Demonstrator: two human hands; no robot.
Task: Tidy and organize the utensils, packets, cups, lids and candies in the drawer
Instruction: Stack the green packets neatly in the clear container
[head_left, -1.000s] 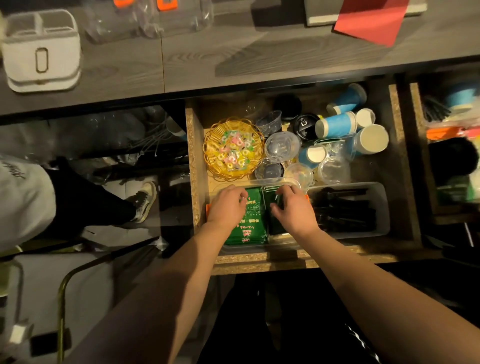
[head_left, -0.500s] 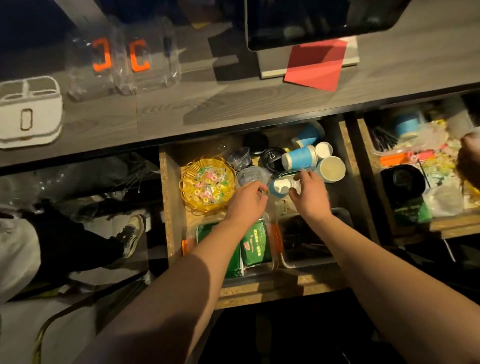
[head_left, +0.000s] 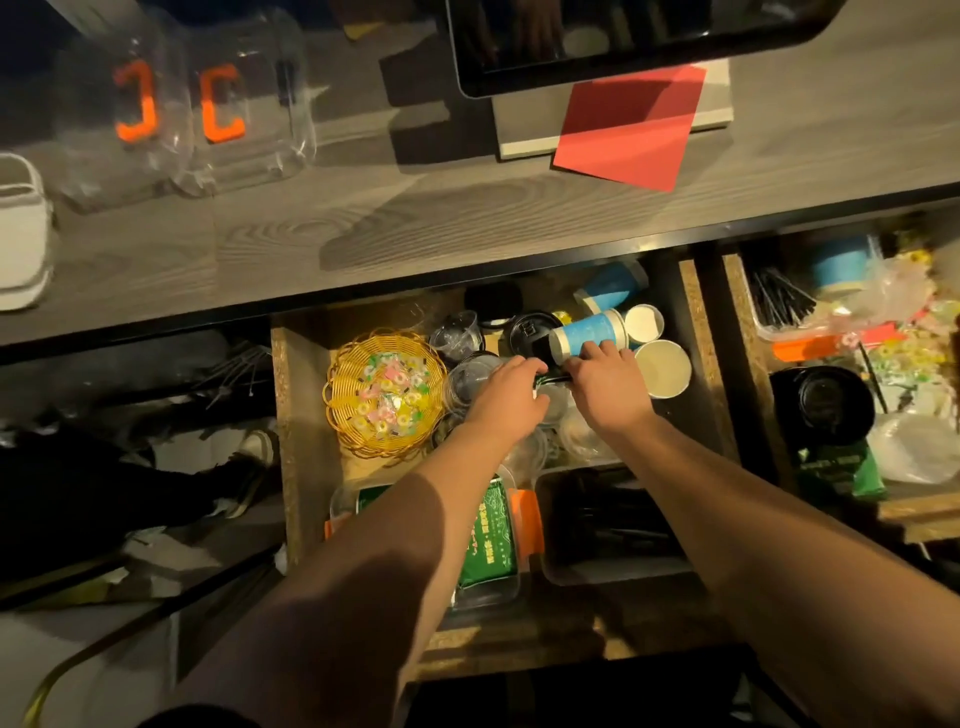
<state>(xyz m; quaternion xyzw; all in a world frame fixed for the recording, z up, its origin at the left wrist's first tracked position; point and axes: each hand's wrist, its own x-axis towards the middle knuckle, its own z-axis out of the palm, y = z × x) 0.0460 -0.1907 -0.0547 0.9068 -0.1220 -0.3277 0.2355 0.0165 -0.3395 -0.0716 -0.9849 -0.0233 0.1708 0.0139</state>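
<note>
Left hand (head_left: 506, 402) and right hand (head_left: 605, 387) both reach among the cups at the back of the drawer (head_left: 301, 415). Fingertips are curled onto something dark between them; what each grip is grasping, cannot tell.

Apparently done: candies in the yellow basket (head_left: 384, 392), green packets (head_left: 488, 540) in a clear tub, dark utensils (head_left: 613, 525) in another tub.

Left to do, by my reading: blue paper cups (head_left: 592, 332) lying tipped, clear cups (head_left: 457, 332) and black lid (head_left: 530, 330) jumbled, unstacked.
</note>
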